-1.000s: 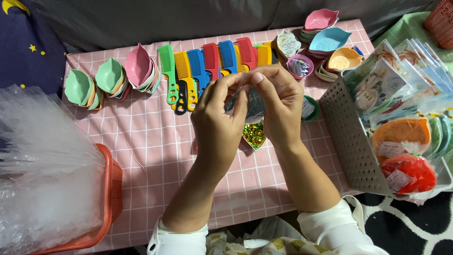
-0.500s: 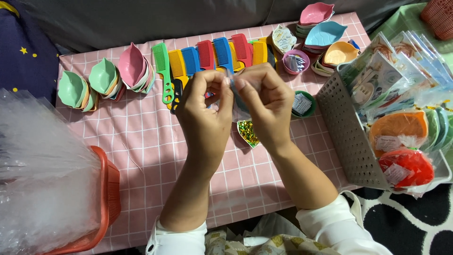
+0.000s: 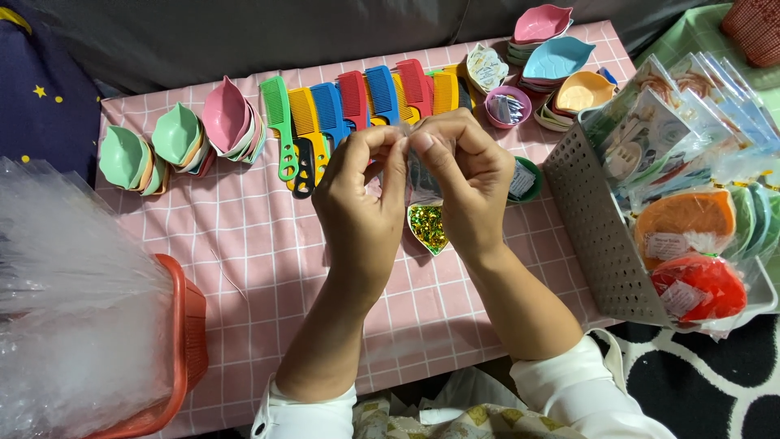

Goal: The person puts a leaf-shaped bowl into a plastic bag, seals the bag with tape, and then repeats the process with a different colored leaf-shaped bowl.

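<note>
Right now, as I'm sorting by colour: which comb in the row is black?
The black comb, lying low in the row beside the green comb, mostly overlapped by brighter combs.

You sat at a home packing spot: a low table with a pink checked cloth (image 3: 244,268), rows of plastic combs (image 3: 349,106), a grey basket (image 3: 601,236) of packets, against a dark sofa (image 3: 244,32).

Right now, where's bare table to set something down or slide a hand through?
Freest patch: pink checked cloth between the stacked leaf dishes, the red basket and the left hand. A smaller strip lies between the right hand and the grey perforated bin. Crowded: the far edge, with its comb row and small bowls.
</note>
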